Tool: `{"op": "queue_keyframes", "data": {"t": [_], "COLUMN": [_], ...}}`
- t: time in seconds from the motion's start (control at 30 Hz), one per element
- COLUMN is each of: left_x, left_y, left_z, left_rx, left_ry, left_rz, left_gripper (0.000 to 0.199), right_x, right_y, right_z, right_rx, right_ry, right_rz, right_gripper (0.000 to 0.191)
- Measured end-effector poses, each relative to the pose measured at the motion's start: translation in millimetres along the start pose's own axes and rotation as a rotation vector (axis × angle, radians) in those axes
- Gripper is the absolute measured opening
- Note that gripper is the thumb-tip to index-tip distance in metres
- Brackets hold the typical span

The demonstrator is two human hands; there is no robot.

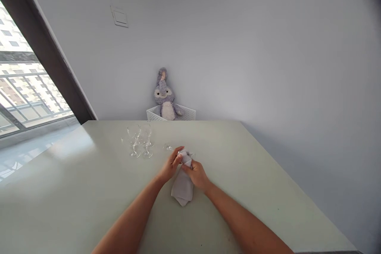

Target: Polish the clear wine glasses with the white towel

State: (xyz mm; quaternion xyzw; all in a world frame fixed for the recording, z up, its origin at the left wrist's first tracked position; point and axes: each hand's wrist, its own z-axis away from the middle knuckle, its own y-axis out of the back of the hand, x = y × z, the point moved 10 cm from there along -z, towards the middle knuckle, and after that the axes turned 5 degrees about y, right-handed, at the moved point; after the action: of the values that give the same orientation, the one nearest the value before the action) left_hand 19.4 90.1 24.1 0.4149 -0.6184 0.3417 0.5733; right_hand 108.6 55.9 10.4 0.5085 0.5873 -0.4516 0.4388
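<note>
Above the middle of the table, my left hand [172, 163] is closed around a clear stemmed glass. The foot of this glass [168, 147] shows to the left of my fingers, so it appears tipped on its side. A pale grey-white cloth [182, 187] is bunched at the bowl end and hangs down toward me. My right hand [197, 172] grips the cloth against the bowl, fingers partly hidden by it. Most of the bowl is covered by cloth and fingers. Several more clear stemmed glasses [145, 143] stand upright in a group to the left.
The pale table [253, 190] reaches toward the grey wall. Beyond its far edge, a purple plush toy [167, 109] sits in a white perforated basket [187, 114]. A light switch [120, 17] is on the wall. At the left is a dark-framed window opening [38, 27].
</note>
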Motion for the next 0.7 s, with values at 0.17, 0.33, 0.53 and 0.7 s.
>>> {"op": "queue_keyframes", "data": {"t": [0.17,0.33,0.53,0.7], "left_x": [8.6,-6.2,-16.0,2.3], "left_y": [-15.8,4.9,1.1,0.8], "left_z": [5.1,-2.2,-0.6,1.4], "left_rx": [-0.188,-0.058,-0.061,-0.115], "left_ry": [0.032,0.097,0.140,0.075], "left_rz": [0.195,0.052,0.108,0.206], "left_gripper": [0.059,0.056,0.058,0.054], "right_x": [13.6,-0.2,16.6,18.6], "right_y": [-5.2,-15.4,-7.9,-13.4], "right_z": [1.5,4.0,2.8,10.0], "right_rx": [0.043,-0.095,0.026,0.109], "right_ry": [-0.281,-0.097,-0.195,-0.341], "right_rz": [-0.595,-0.267,-0.394,-0.649], "right_gripper": [0.030,0.030,0.028,0.032]}}
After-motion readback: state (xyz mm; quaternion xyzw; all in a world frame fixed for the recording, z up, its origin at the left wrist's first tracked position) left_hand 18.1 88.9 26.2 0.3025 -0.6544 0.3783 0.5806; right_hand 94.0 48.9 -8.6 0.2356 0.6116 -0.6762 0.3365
